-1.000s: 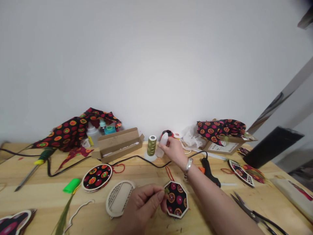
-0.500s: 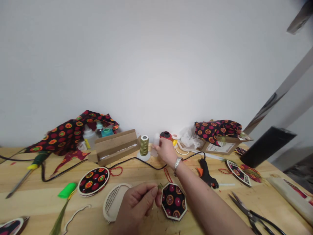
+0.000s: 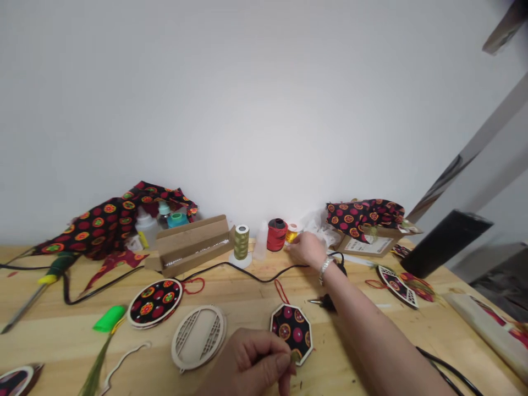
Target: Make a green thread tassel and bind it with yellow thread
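Note:
My left hand (image 3: 259,360) is closed in a pinch on a small tuft of olive-green thread (image 3: 295,356), just over the lower edge of an octagonal wooden-framed ornament (image 3: 292,331) with dark patterned fabric and a red loop. My right hand (image 3: 308,250) reaches to the back of the table, its fingers curled together at the foot of a small spool of yellow thread (image 3: 292,232). What those fingers hold, if anything, is hidden. Left of that spool stand a red thread spool (image 3: 276,235), a whitish bottle (image 3: 260,242) and an olive thread cone (image 3: 241,243).
A round wooden frame (image 3: 198,336) and an oval fabric ornament (image 3: 155,302) lie left. My right forearm partly covers a glue gun (image 3: 328,301). A black cable (image 3: 256,276) crosses the table. Further out are a cardboard box (image 3: 193,247), a screwdriver (image 3: 39,289) and a black cylinder (image 3: 447,242).
My right hand has moved right, from in front of the red spool to the yellow one. My left hand has shifted right and down with the green thread, partly covering the octagonal ornament.

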{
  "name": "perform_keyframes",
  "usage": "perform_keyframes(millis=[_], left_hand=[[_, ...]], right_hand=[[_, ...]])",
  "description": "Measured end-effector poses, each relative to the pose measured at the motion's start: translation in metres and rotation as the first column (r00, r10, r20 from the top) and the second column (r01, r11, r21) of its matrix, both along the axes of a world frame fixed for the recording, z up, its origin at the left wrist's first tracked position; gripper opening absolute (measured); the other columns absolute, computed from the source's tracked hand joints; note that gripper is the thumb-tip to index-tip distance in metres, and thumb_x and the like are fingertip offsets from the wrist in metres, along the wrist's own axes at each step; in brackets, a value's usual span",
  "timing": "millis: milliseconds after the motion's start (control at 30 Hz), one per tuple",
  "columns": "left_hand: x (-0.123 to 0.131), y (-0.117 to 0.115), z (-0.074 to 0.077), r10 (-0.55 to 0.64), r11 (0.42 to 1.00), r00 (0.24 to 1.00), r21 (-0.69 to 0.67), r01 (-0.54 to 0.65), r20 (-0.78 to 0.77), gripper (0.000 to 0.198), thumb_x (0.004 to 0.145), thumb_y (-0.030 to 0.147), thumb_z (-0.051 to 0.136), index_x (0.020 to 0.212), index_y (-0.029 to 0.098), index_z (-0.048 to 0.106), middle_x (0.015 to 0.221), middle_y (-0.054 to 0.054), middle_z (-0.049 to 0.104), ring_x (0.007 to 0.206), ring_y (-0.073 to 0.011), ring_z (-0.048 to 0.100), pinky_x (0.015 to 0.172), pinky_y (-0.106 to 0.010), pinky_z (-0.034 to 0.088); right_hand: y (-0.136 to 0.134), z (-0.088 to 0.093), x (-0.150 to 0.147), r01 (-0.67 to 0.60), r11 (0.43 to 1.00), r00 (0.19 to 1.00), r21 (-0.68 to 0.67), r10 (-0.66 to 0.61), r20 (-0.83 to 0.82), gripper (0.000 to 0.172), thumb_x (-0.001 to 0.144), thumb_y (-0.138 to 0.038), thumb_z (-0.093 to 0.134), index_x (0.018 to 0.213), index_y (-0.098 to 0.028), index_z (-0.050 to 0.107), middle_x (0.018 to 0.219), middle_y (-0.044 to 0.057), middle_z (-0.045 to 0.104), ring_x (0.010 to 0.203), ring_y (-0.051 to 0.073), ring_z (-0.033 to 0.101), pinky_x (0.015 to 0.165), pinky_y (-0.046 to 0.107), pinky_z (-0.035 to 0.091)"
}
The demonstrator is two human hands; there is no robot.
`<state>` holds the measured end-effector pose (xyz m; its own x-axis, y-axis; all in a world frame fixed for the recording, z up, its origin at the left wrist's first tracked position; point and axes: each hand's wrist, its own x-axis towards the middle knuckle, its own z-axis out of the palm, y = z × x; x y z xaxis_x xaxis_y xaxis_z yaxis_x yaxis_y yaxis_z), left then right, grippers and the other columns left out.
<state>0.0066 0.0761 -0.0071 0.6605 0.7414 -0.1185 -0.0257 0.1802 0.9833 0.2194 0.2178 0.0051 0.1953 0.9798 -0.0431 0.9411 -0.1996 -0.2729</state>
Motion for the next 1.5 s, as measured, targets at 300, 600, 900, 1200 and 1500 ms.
perform_keyframes(millis=[300, 600, 900, 1200, 1500], left_hand=[[0.001, 0.001, -0.002, 0.038, 0.999, 0.999, -0.019, -0.038, 0.009, 0.029, 0.076, 0.043, 0.064, 0.068, 0.016, 0.072, 0.051, 0.0, 0.063, 0.046, -0.0089, 0.038, 0.05, -0.023, 0.031], [0.001, 0.0, -0.002, 0.138, 0.99, 0.989, -0.028, -0.137, 0.055, 0.031, 0.073, 0.046, 0.066, 0.065, 0.016, 0.072, 0.049, 0.0, 0.062, 0.045, -0.0088, 0.038, 0.051, -0.023, 0.033], [0.001, 0.0, -0.002, 0.089, 0.996, 0.994, -0.009, -0.088, 0.061, 0.033, 0.076, 0.047, 0.063, 0.069, 0.016, 0.072, 0.049, 0.001, 0.061, 0.043, -0.0081, 0.033, 0.05, -0.023, 0.032], [0.001, 0.002, 0.0, 0.135, 0.991, 0.991, 0.019, -0.135, -0.012, 0.037, 0.074, 0.05, 0.063, 0.065, 0.015, 0.072, 0.05, -0.001, 0.061, 0.043, -0.0086, 0.033, 0.043, -0.023, 0.022], [0.002, 0.004, 0.005, 0.179, 0.983, 0.984, 0.048, -0.178, -0.019, 0.039, 0.072, 0.051, 0.063, 0.062, 0.014, 0.071, 0.051, -0.001, 0.061, 0.043, -0.0084, 0.034, 0.042, -0.022, 0.02]], right_hand=[[0.012, 0.063, -0.022, -0.153, 0.956, 0.986, 0.249, 0.165, -0.03, 0.023, 0.09, -0.031, 0.053, 0.103, -0.014, 0.06, 0.104, 0.007, 0.062, 0.092, 0.019, 0.061, 0.082, 0.039, 0.05], [0.049, 0.106, -0.013, -0.234, 0.883, 0.97, 0.406, 0.241, 0.033, 0.032, 0.093, -0.029, 0.047, 0.123, -0.016, 0.049, 0.121, 0.01, 0.056, 0.104, 0.021, 0.057, 0.089, 0.043, 0.046], [0.047, 0.053, 0.01, -0.324, 0.945, 0.917, -0.041, 0.324, 0.233, 0.027, 0.089, -0.029, 0.054, 0.112, -0.015, 0.056, 0.114, 0.008, 0.057, 0.097, 0.02, 0.059, 0.081, 0.04, 0.05], [0.052, 0.032, 0.012, -0.306, 0.952, 0.931, -0.018, 0.303, 0.204, 0.029, 0.089, -0.03, 0.055, 0.115, -0.015, 0.054, 0.117, 0.009, 0.056, 0.1, 0.022, 0.057, 0.084, 0.043, 0.049], [0.041, 0.055, 0.025, -0.027, 0.987, 0.993, 0.156, 0.045, -0.109, 0.029, 0.089, -0.029, 0.054, 0.114, -0.015, 0.054, 0.115, 0.009, 0.057, 0.098, 0.021, 0.058, 0.082, 0.041, 0.05]])
